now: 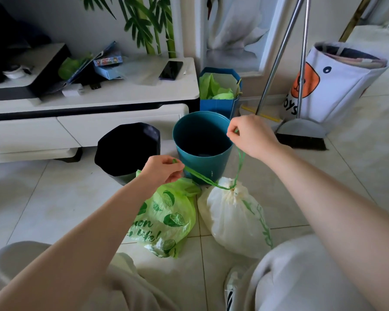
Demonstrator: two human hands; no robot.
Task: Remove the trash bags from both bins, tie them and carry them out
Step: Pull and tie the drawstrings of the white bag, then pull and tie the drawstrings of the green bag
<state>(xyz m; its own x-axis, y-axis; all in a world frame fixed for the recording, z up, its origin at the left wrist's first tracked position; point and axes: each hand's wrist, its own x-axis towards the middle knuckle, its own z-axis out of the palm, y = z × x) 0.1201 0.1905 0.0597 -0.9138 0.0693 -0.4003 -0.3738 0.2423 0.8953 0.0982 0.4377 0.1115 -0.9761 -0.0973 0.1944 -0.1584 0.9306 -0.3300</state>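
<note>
Two bags are lying on the floor tiles between the person's knees and the bins; the white bag [230,217] is sitting on the right with its gathered neck pointing up and away toward the teal bin [202,143], its long axis running from the near right up to that neck; the green lemon-print bag [166,217] is lying just left of it, touching or nearly touching, slumped with its long axis running near to far and its bunched top toward the bins. Both hands are working the white bag's green drawstring [202,177], which is cinched round the neck; the left hand [161,169] is pinching one strand, fingers curled together on it and pulling left; the right hand [252,135] is pinching the other strand higher up, fingers clamped on it and drawing it up and to the far right; the opposed pull is probably meant to tighten the knot, and the strands are looking taut. Behind, the teal bin is standing upright and bare of a liner, while the black bin [127,151] is standing just left of it, beside the low white table [94,102]; its inside is too dark to judge. So the tying step appears to be nearly finishing, with carrying out not yet begun.
</note>
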